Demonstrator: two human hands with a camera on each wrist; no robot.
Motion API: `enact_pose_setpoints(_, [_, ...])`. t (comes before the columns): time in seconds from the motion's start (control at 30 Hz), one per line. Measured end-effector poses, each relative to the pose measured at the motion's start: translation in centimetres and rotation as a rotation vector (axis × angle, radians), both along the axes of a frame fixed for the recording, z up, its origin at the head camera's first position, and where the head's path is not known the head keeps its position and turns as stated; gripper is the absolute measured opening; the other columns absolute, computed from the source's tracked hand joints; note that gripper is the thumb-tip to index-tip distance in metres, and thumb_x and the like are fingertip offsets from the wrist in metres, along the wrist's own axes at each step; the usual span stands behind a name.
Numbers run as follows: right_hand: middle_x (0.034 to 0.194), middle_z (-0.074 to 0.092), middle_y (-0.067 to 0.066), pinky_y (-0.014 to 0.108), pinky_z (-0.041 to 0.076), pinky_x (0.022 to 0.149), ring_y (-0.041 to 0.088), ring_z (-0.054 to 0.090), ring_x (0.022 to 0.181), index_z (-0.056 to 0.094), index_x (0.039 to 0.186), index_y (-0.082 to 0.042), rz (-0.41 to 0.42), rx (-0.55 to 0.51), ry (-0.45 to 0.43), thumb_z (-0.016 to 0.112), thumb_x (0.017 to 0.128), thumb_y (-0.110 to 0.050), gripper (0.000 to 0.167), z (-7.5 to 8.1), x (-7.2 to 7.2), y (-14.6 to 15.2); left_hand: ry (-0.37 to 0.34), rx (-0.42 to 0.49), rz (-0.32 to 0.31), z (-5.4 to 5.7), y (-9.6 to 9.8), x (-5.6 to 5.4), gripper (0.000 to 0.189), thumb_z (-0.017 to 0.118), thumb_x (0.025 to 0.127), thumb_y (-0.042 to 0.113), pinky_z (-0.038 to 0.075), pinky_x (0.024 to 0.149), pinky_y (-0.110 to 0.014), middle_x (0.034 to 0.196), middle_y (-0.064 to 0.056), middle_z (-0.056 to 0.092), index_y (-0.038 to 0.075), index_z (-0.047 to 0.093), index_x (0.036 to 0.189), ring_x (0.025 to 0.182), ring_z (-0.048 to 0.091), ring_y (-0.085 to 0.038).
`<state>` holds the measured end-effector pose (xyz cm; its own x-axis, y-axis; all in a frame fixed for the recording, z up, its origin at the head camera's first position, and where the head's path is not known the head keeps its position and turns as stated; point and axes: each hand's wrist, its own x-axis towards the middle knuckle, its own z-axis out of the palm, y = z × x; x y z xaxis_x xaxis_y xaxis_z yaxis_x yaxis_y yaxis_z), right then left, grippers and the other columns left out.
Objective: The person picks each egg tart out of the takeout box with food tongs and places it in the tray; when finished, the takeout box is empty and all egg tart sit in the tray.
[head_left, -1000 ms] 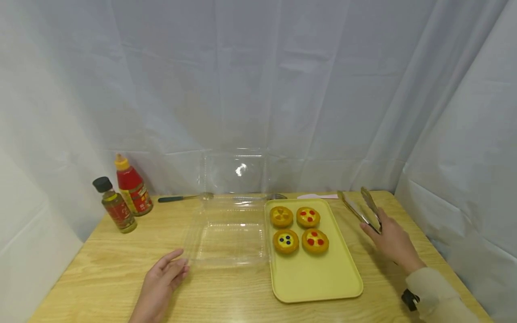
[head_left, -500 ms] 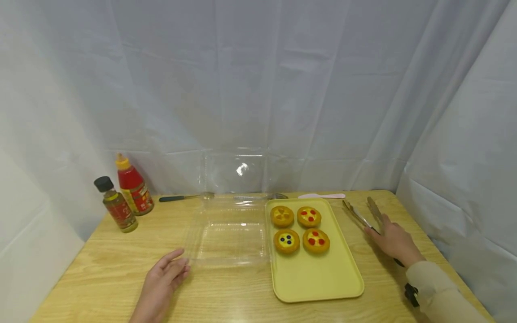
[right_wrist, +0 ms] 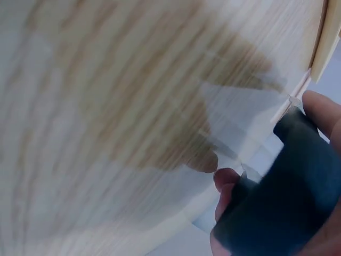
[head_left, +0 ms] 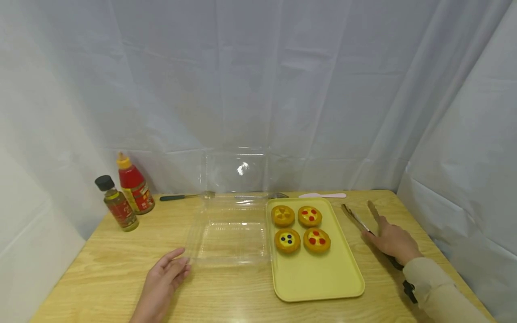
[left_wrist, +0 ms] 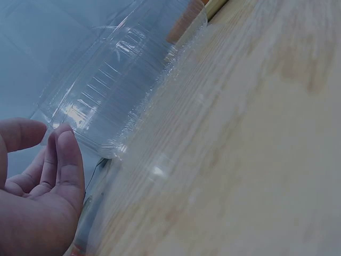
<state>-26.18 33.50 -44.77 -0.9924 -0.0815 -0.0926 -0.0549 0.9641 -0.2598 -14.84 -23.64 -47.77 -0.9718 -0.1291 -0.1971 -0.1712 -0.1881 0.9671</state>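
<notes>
My right hand (head_left: 393, 242) grips a pair of metal tongs (head_left: 357, 220) with dark handles, right of the yellow tray. Their arms are spread and point toward the back; in the right wrist view a dark handle (right_wrist: 293, 176) lies in the grip. Fingers of my left hand (head_left: 161, 278) hang loosely bent at the front-left corner of a clear plastic clamshell box (head_left: 226, 260). Thumb and fingertips are by its rim in the left wrist view; whether they touch it I cannot tell. The box's lid (head_left: 238, 168) stands raised behind it.
Several tarts (head_left: 317, 240) sit on the back half of the yellow tray (head_left: 319, 287). Two sauce bottles (head_left: 137, 188) stand at the left. Behind are a green-handled utensil (head_left: 173, 197), a fork (head_left: 276, 195) and a pink knife (head_left: 323, 195). A curtain (head_left: 303, 89) surrounds the table.
My right hand has shifted the tongs slightly forward and right, and their tips sit lower, nearer the tabletop. The left hand, box and tray have stayed put.
</notes>
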Motion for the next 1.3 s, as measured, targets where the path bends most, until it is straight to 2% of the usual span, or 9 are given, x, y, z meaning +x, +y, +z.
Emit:
enact_pose_setpoints(0.17, [0.122,0.047,0.047,0.066,0.048,0.078,0.061,0.052,0.104,0.023,0.143,0.019,-0.011,0.01,-0.025,0.054,0.095,-0.06,0.097,-0.2,0.0,-0.1,-0.007,0.0,0.001,0.0,0.0,0.0,0.053,0.057,0.102,0.017,0.054,0.091,-0.027,0.111,-0.005,0.062,-0.002,0.035,0.146,0.101,0.063,-0.015])
enact_pose_setpoints(0.47, [0.125,0.042,0.049,0.067,0.049,0.072,0.063,0.051,0.103,0.019,0.147,0.015,-0.027,-0.011,-0.045,0.05,0.093,-0.066,0.102,-0.3,0.2,-0.1,-0.006,0.005,0.004,-0.1,-0.1,0.0,0.055,0.058,0.102,0.018,0.055,0.09,-0.026,0.11,-0.005,0.063,-0.002,0.035,0.147,0.1,0.063,-0.014])
enact_pose_setpoints(0.6, [0.127,0.038,0.048,0.072,0.045,0.07,0.067,0.045,0.105,0.019,0.148,0.011,-0.056,0.001,-0.025,0.048,0.091,-0.071,0.105,-0.2,0.5,-0.3,-0.007,0.01,0.002,-0.1,-0.1,0.0,0.057,0.058,0.102,0.019,0.054,0.091,-0.026,0.11,-0.005,0.062,-0.002,0.033,0.147,0.1,0.062,-0.014])
enact_pose_setpoints(0.8, [0.135,0.034,0.043,0.08,0.036,0.074,0.067,0.034,0.114,0.016,0.152,0.009,-0.091,0.014,0.091,0.042,0.092,-0.074,0.105,0.5,0.9,-1.6,-0.008,0.009,-0.004,-0.1,-0.1,0.2,0.058,0.057,0.102,0.02,0.054,0.09,-0.026,0.111,-0.006,0.061,-0.003,0.031,0.148,0.101,0.062,-0.015])
enact_pose_setpoints(1.03, [0.141,0.044,0.031,0.077,0.038,0.076,0.061,0.038,0.119,0.032,0.153,-0.003,0.021,0.006,0.3,0.039,0.1,-0.062,0.08,1.2,1.3,-3.5,-0.041,0.005,0.004,0.2,0.0,0.4,0.058,0.058,0.101,0.019,0.055,0.09,-0.026,0.11,-0.006,0.061,-0.002,0.032,0.148,0.1,0.061,-0.016])
enact_pose_setpoints(1.3, [0.147,0.039,0.03,0.08,0.032,0.086,0.052,0.035,0.13,0.041,0.148,-0.002,0.086,-0.114,0.419,0.043,0.103,-0.051,0.066,1.1,1.6,-5.4,-0.087,-0.006,-0.006,0.2,-0.2,0.8,0.057,0.057,0.101,0.02,0.054,0.091,-0.027,0.114,-0.007,0.059,-0.001,0.033,0.149,0.104,0.06,-0.018])
